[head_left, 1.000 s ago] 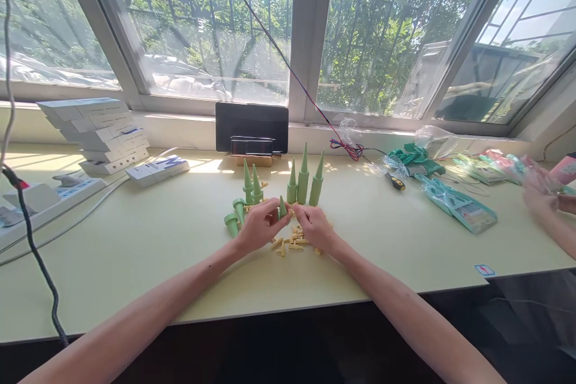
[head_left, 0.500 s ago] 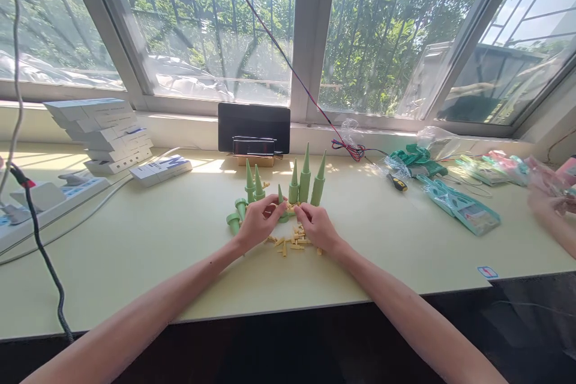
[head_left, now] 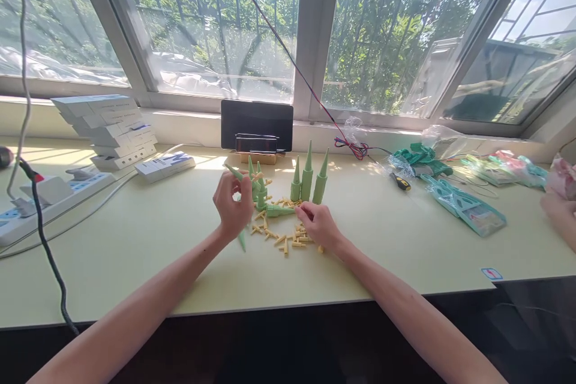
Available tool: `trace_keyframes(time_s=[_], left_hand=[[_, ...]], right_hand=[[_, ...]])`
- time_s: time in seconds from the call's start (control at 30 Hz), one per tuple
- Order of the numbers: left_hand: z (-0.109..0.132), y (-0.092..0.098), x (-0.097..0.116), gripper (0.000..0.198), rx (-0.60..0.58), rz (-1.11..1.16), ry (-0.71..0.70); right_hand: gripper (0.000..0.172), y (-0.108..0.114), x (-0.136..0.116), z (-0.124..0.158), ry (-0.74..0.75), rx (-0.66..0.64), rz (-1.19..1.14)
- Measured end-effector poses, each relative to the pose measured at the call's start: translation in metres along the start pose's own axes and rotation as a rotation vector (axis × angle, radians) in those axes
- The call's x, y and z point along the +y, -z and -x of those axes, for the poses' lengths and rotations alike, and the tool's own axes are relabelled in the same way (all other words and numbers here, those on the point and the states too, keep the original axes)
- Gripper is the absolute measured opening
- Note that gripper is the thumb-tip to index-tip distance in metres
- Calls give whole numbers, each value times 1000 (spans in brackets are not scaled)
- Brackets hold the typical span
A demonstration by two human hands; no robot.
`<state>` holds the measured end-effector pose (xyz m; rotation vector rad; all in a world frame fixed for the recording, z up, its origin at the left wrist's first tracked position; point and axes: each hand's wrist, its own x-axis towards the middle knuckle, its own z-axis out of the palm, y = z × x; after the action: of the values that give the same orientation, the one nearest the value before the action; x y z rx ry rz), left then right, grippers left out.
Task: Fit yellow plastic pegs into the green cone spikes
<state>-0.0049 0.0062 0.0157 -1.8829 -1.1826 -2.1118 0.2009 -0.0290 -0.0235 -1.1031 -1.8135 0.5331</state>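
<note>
My left hand (head_left: 233,204) is raised off the table with thumb and fingertips pinched. A slim green pointed piece (head_left: 234,171) sticks out of its grip to the upper left, and a small yellow peg shows by the fingertips. My right hand (head_left: 320,225) is closed at the tip of a green cone-topped piece (head_left: 279,211) lying on its side. Between and below the hands are scattered several small yellow pegs (head_left: 285,246). Three green spired towers (head_left: 306,183) stand upright behind my right hand. More green spired pieces (head_left: 260,192) are partly hidden behind my left hand.
A black tablet (head_left: 256,120) leans on a stand by the window. White boxes (head_left: 117,132) and a power strip (head_left: 90,186) lie left. To the right are a screwdriver (head_left: 399,182), teal packages (head_left: 468,207) and another person's hand (head_left: 558,213).
My left hand has lifted and moved left, with a green pointed piece in its pinch. A green piece now lies sideways toward my right hand, which has barely moved. The view has shifted slightly.
</note>
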Motion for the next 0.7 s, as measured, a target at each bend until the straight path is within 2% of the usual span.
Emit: trace_keyframes(time_s=[0.17, 0.27, 0.47, 0.7], left_hand=[[-19, 2, -23, 14, 127, -174, 138], [-26, 2, -42, 17, 117, -264, 197], [-27, 2, -72, 23, -133, -161, 450], [-20, 1, -77, 22, -330, -149, 592]], right_hand=[[40, 1, 0, 1, 3, -12, -9], [40, 1, 0, 1, 5, -10, -4], [40, 2, -1, 1, 0, -25, -9], [40, 3, -1, 1, 5, -31, -14]])
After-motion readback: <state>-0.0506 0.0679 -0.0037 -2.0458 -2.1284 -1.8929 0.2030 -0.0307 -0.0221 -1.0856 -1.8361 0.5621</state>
